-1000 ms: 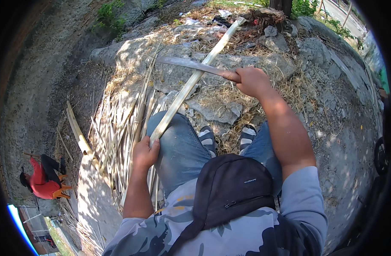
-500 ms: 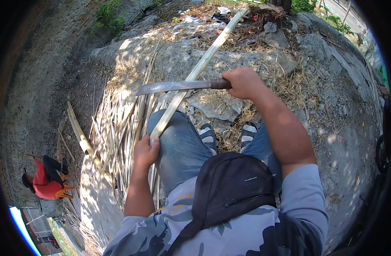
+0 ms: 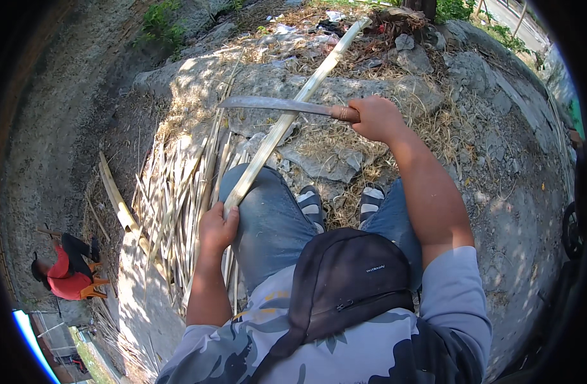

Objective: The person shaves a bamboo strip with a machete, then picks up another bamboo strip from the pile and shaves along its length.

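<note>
My left hand (image 3: 218, 227) is closed around the near end of a long pale split bamboo strip (image 3: 277, 132), beside my left knee. The strip slants over that knee, away to the upper right, its far end by a heap of brown debris. In my right hand (image 3: 378, 119) is the wooden handle of a machete (image 3: 274, 104), held in a closed grip. Its curved blade points left and lies across the strip about midway along; whether the edge bites into it I cannot tell.
Many thin split strips (image 3: 178, 205) lie piled left of my left leg. Beyond them rests a thicker bamboo piece (image 3: 124, 214). A person in red (image 3: 69, 275) sits on an orange chair at far left. Rocks (image 3: 322, 163) and dry grass lie ahead of my feet.
The machete has moved farther up the strip, away from me and slightly to the right, with my right hand. My left hand and the strip stay nearly in place.
</note>
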### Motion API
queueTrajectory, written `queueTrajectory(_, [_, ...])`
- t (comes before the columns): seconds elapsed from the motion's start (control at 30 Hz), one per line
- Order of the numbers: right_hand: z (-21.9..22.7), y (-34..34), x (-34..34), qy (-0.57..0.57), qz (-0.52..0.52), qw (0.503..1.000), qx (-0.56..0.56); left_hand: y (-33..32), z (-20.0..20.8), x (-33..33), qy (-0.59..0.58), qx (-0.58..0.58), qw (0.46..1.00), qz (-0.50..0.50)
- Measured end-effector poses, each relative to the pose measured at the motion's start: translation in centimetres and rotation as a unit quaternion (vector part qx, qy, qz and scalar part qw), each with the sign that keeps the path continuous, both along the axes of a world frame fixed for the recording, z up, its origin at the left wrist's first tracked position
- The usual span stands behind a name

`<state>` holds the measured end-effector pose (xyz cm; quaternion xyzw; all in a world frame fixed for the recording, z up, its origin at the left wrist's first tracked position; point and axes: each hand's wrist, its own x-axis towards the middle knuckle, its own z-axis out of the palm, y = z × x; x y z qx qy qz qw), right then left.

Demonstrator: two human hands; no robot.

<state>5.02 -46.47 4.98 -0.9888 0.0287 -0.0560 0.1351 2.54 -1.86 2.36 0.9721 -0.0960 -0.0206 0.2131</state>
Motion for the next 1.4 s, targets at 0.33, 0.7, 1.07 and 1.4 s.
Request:
queueTrajectory(0.33, [0.2,0.1,0.1,0.033,0.011,0.998,0.043,0.1,-0.3,-0.1,-0.009,0.015,1.0,0.009])
queueTrajectory(0.7, [0.9,0.3,-0.2,0.043,0.011,0.999,0.022,0.2,-0.2,0.0,-0.016,0.011,1.0,-0.008])
queueTrajectory(1.07, [-0.1,0.0,0.5,0.099,0.011,0.994,0.053,-0.2,0.4,-0.1,-0.004,0.032,0.999,0.008])
queueTrajectory(1.4, [-1.1,-0.3,0.6,0.06,0.025,0.994,0.087,-0.2,0.3,-0.1,-0.01,0.045,0.999,0.009])
